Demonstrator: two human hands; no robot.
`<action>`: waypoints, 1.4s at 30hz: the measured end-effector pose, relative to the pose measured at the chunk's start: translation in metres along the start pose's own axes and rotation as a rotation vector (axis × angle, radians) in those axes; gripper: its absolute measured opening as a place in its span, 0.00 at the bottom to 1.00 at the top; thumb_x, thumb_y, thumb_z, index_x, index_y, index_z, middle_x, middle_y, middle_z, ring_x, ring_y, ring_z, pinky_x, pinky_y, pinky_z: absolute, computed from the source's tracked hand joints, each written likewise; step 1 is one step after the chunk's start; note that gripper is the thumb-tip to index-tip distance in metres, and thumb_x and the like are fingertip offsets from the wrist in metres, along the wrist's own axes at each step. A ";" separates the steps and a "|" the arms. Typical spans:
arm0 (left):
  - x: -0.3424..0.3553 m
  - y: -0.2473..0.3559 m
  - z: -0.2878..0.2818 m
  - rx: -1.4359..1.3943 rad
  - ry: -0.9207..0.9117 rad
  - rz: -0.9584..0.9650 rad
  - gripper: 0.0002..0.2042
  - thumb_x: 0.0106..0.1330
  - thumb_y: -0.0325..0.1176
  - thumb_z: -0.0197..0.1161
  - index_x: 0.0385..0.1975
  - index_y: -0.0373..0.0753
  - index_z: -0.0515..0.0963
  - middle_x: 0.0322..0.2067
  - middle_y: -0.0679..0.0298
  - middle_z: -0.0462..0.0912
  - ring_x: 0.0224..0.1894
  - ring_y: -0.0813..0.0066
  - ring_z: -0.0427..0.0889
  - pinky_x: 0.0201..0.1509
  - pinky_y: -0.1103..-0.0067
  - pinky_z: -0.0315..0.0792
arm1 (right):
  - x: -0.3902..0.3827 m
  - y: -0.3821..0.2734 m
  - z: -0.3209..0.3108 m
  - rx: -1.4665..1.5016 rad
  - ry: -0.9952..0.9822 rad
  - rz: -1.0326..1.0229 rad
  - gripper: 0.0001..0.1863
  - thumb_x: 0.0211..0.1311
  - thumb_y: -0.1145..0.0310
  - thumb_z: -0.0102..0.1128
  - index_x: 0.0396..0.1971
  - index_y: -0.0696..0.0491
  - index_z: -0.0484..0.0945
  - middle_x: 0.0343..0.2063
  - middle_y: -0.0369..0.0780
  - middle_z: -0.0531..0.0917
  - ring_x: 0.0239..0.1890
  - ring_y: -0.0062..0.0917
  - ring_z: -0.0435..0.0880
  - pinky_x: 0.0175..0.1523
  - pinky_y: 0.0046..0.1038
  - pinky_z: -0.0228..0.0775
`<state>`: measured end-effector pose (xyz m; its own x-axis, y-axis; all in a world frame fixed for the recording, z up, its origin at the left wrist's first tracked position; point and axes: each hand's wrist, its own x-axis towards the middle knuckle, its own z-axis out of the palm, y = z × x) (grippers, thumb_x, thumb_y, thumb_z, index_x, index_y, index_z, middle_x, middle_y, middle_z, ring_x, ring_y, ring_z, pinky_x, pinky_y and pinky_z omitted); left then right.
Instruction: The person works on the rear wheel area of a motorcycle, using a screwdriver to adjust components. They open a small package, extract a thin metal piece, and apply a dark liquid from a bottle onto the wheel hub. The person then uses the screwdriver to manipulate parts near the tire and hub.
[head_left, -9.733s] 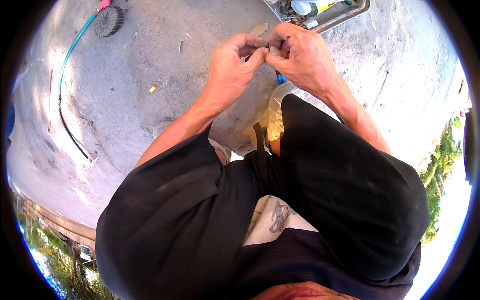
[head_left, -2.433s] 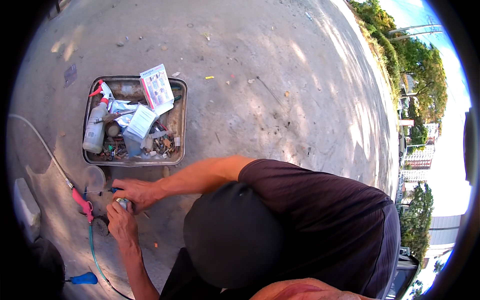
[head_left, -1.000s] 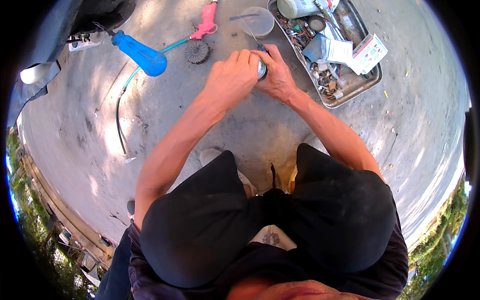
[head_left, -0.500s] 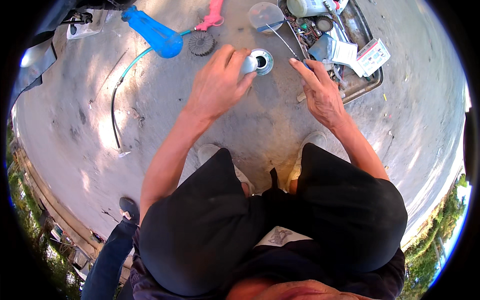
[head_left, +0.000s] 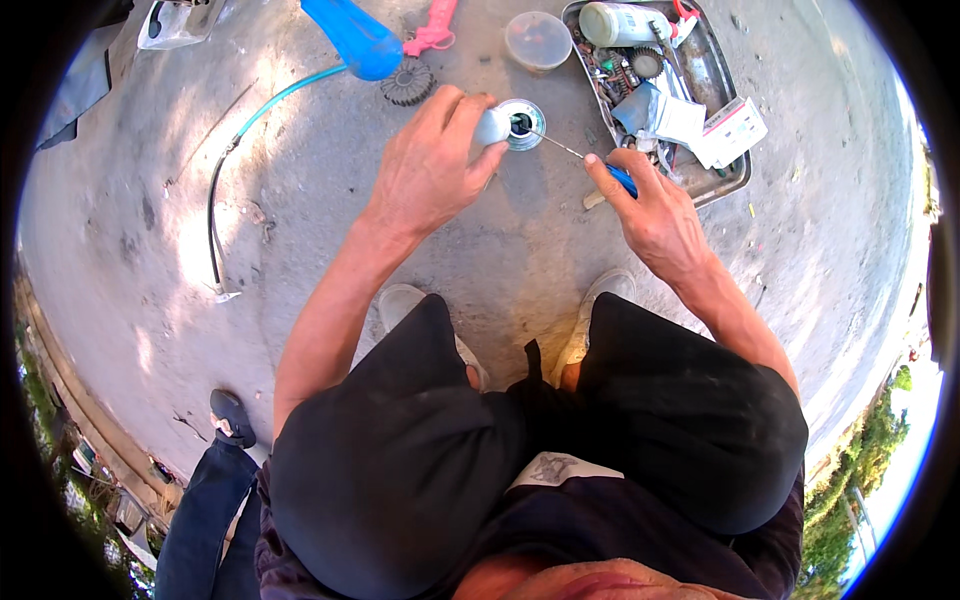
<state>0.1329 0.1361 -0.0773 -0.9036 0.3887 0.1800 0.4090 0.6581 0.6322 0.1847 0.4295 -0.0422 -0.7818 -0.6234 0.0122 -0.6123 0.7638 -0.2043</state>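
Observation:
My left hand (head_left: 435, 160) is closed around a smooth white rounded thing (head_left: 491, 127), maybe a cap or small bottle; most of it is hidden by the fingers. Right beside it stands a round can (head_left: 537, 117) with a pale rim and a dark round opening. In my right hand (head_left: 650, 205) is a screwdriver (head_left: 621, 181) with a blue handle and a thin metal shaft. The shaft slants toward the left, and its tip is at the can's opening; how deep it reaches cannot be seen.
A metal tray (head_left: 737, 178) holds a white bottle (head_left: 625, 25), small boxes and loose parts. Beyond the can are a clear plastic tub (head_left: 538, 42), a dark toothed disc (head_left: 408, 83), a blue tool (head_left: 360, 40) with a hose (head_left: 216, 200) and a pink tool (head_left: 432, 35). Another person's foot (head_left: 232, 418) is at lower left.
My right hand has brought the screwdriver down, swinging its tip from over by the plastic tub to the can's opening. My left hand keeps its hold beside the can. The view has shifted slightly.

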 end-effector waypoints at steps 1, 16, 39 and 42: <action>-0.002 0.000 0.000 -0.015 -0.005 -0.020 0.22 0.62 0.31 0.76 0.56 0.35 0.80 0.47 0.59 0.81 0.35 0.62 0.84 0.41 0.69 0.81 | 0.006 -0.002 -0.004 -0.017 -0.005 -0.021 0.31 0.57 0.81 0.61 0.64 0.58 0.77 0.47 0.44 0.80 0.45 0.36 0.86 0.45 0.34 0.82; 0.013 0.002 0.003 0.009 -0.074 0.001 0.21 0.65 0.29 0.72 0.58 0.36 0.79 0.48 0.57 0.79 0.42 0.54 0.85 0.46 0.65 0.81 | 0.125 0.011 0.005 -0.034 -0.351 -0.066 0.09 0.67 0.71 0.64 0.32 0.62 0.82 0.30 0.52 0.86 0.35 0.47 0.89 0.41 0.44 0.82; 0.015 0.004 -0.002 -0.025 -0.037 0.015 0.22 0.65 0.28 0.73 0.59 0.35 0.80 0.47 0.58 0.79 0.40 0.62 0.85 0.45 0.69 0.81 | 0.053 -0.025 -0.003 -0.052 0.095 -0.052 0.10 0.54 0.74 0.64 0.36 0.57 0.76 0.31 0.40 0.76 0.32 0.30 0.86 0.33 0.31 0.83; 0.016 0.007 -0.003 -0.009 -0.028 0.002 0.22 0.64 0.28 0.74 0.59 0.35 0.80 0.47 0.59 0.79 0.37 0.66 0.84 0.42 0.72 0.81 | 0.051 -0.031 -0.004 -0.047 0.119 -0.044 0.10 0.53 0.74 0.65 0.35 0.58 0.77 0.30 0.40 0.76 0.31 0.30 0.86 0.31 0.31 0.83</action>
<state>0.1212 0.1447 -0.0673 -0.8986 0.4085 0.1601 0.4099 0.6514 0.6385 0.1627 0.3747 -0.0311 -0.7606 -0.6347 0.1365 -0.6492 0.7447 -0.1547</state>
